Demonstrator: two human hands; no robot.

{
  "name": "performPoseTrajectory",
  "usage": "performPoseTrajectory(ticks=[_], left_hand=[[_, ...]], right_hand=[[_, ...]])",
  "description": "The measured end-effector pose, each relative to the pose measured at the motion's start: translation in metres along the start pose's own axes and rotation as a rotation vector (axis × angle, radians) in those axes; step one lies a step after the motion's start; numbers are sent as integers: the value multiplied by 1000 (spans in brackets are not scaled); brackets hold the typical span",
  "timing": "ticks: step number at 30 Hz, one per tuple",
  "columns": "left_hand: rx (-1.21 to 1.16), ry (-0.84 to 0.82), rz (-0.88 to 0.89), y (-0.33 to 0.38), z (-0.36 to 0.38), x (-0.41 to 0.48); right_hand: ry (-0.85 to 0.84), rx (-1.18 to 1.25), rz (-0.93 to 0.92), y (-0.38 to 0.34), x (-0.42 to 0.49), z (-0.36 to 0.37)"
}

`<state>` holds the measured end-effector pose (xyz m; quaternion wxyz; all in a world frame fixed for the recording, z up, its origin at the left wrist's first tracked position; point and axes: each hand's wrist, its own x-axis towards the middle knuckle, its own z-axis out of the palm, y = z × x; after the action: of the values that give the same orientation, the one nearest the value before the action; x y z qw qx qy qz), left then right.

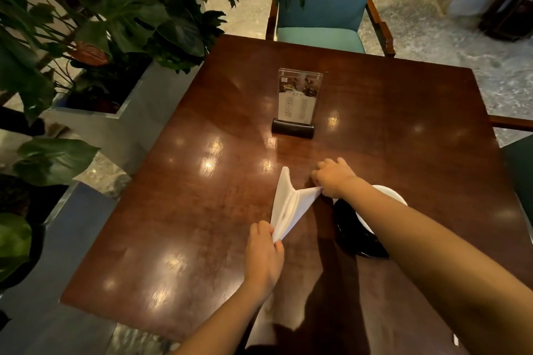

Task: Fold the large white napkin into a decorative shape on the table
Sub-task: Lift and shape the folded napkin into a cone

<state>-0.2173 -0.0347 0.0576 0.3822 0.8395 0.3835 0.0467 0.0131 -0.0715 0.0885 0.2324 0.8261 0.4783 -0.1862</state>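
Note:
The white napkin (288, 204) is folded into a narrow, pointed shape with layered flaps and lies on the dark wooden table (178, 210) near its middle. My left hand (264, 256) pinches the napkin's near tip between thumb and fingers. My right hand (334, 177) grips the right corner and pulls it out to the side. A third point of the napkin sticks up and away from me, free of both hands.
A clear menu stand on a black base (294, 104) stands beyond the napkin. A white plate (389, 196) on a black plate (357, 239) lies under my right forearm. A blue chair (326, 0) is at the far side, potted plants (95, 37) at the left.

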Motion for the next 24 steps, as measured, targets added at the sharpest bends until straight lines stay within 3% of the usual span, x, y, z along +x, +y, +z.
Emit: performPoseTrajectory(ticks=[2, 7, 9, 18, 24], left_hand=[[17, -11, 8, -3, 1, -2], [54, -32, -36, -13, 2, -5], [48, -36, -35, -14, 3, -6], [94, -53, -21, -13, 5, -8], [111, -109, -2, -14, 0, -6]], right_hand=[[-45, 60, 50, 1, 2, -10], [-67, 741, 167, -17, 23, -33], [-101, 896, 187, -33, 31, -33], [116, 1068, 413, -72, 55, -28], [40, 1143, 183, -48, 37, -40]])
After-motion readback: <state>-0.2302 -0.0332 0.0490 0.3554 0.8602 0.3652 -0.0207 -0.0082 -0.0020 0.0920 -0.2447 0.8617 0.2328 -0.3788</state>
